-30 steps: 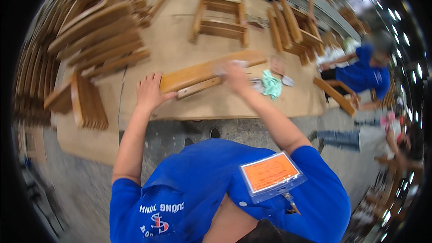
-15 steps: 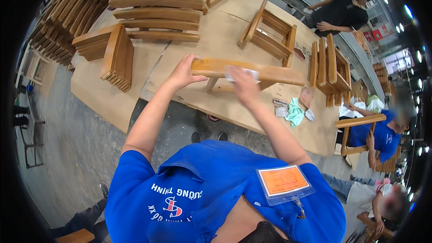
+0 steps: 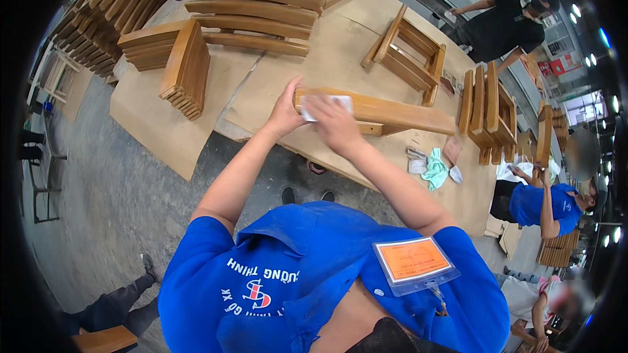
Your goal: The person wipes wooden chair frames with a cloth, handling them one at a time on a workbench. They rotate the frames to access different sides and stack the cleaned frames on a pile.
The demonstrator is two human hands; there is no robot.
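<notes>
A varnished wooden frame piece (image 3: 399, 111) with a broad, slightly curved top rail stands at the near edge of the table. Around the left end of that rail is my left hand (image 3: 286, 112), its fingers closed on the wood. My right hand (image 3: 337, 124) presses a white sanding pad (image 3: 345, 102) flat on the rail's top face, close to the left hand. That hand is a little smeared by motion, and its palm hides most of the pad. Lower parts of the frame piece show partly beneath the rail.
On the paper-covered table (image 3: 294, 68) stand curved wooden frames (image 3: 255, 10), a stack of frames (image 3: 186, 72), a single frame (image 3: 409, 52) and more frames (image 3: 487, 111) at right. A green cloth (image 3: 434, 168) lies near scraps of abrasive. Co-workers stand at the right and far side.
My right hand has slid the pad leftward along the rail, from its middle to near the left end. My left hand keeps its grip. At right, a co-worker has raised a wooden frame.
</notes>
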